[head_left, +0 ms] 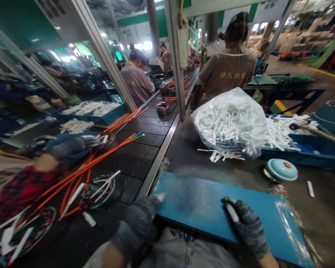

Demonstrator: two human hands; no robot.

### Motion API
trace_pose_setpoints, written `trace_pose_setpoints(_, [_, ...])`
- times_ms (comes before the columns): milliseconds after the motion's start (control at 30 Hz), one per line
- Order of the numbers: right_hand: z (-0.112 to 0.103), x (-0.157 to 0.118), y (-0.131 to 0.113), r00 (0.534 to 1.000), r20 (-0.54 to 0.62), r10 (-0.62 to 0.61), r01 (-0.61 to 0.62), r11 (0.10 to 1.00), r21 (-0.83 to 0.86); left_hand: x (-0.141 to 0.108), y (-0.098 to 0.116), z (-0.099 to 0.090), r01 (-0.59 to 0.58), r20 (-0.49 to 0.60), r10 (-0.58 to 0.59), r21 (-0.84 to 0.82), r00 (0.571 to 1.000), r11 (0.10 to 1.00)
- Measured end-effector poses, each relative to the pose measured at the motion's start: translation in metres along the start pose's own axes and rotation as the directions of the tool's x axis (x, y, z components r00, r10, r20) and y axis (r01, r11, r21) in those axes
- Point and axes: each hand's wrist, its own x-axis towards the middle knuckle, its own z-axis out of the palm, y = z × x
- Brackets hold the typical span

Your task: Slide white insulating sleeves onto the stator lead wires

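Observation:
A blue board [201,201] lies on the dark bench in front of me. At its left end is my left hand [139,219], in a grey glove, blurred, with the fingertips by the board's edge; whether it holds anything does not show. My right hand [247,223], in a striped grey glove, rests on the board's right half, its fingers curled together; what they hold, if anything, cannot be made out. Left of my left hand, round wound parts [100,191] with orange leads [89,165] and white sleeves lie on the black conveyor [147,130].
A clear bag of white tubes [229,123] stands beside a blue tray [318,156]. A light blue round tin [281,170] is behind the board. A co-worker's gloved hand [75,145] reaches over the conveyor from the left. A metal post [175,59] stands at the conveyor's edge.

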Motion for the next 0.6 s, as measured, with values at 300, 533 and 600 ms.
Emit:
trace_pose_setpoints(300, [0.002,0.0,0.002,0.992,-0.067,-0.103,0.097,0.992,-0.076,0.126,0.088,0.091,0.009,0.405,0.306,-0.614,0.861,0.789])
trace_pose_setpoints(533, [0.004,0.002,0.001,0.99,-0.075,-0.122,0.113,0.986,-0.119,0.131,0.082,0.118,0.162,0.36,0.196,-0.757,0.912,0.633])
trace_pose_setpoints(600, [0.004,0.002,0.001,0.989,-0.066,-0.13,0.121,0.985,-0.126,0.127,0.082,0.117,0.147,0.354,0.2,-0.746,0.914,0.649])
